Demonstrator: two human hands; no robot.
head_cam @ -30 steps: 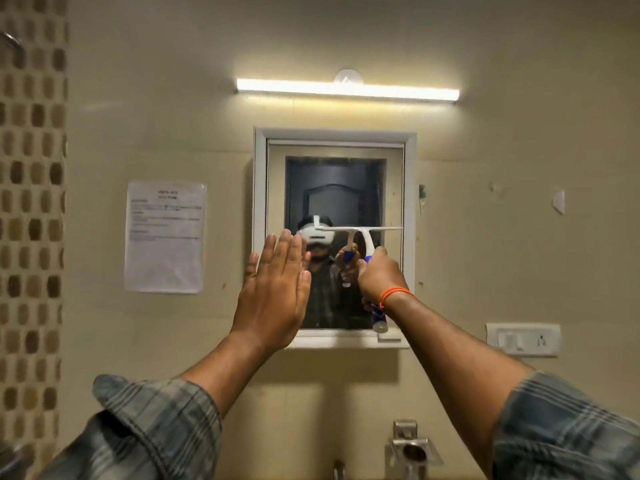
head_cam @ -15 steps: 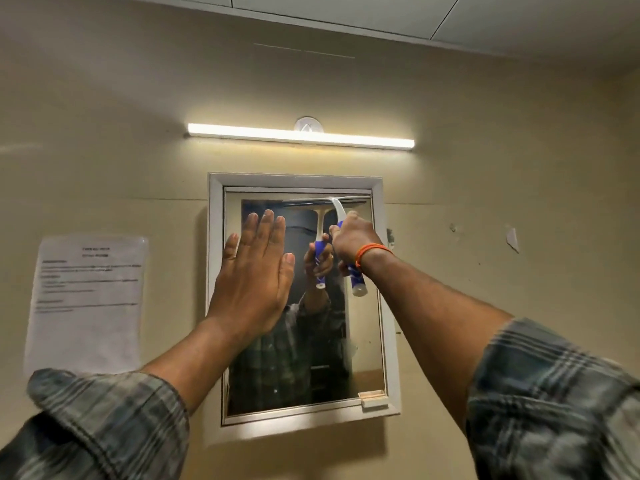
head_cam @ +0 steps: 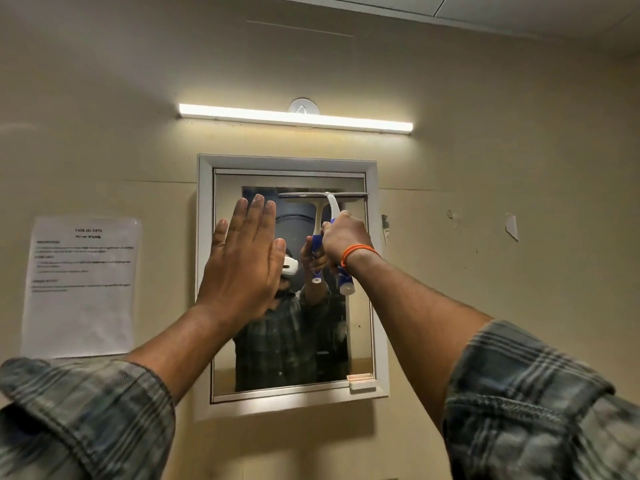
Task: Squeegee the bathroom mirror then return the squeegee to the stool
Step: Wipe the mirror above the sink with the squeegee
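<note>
A white-framed mirror (head_cam: 377, 271) hangs on the beige wall. My right hand (head_cam: 344, 239) is shut on the blue-and-white handle of the squeegee (head_cam: 332, 206), whose blade lies level against the upper right part of the glass. My left hand (head_cam: 244, 261) is raised flat with fingers together, held in front of the mirror's left side; contact with the glass cannot be told. The reflection shows my hand, the squeegee and a checked shirt. The stool is out of view.
A lit tube light (head_cam: 294, 117) runs above the mirror. A printed paper sheet (head_cam: 81, 285) is stuck to the wall on the left. A small white latch (head_cam: 362, 382) sits at the mirror's lower right corner.
The view tilted upward, dropping the tap and switch out of frame. The squeegee went up to the mirror's top edge, then came a little way down the glass. My left hand stayed raised.
</note>
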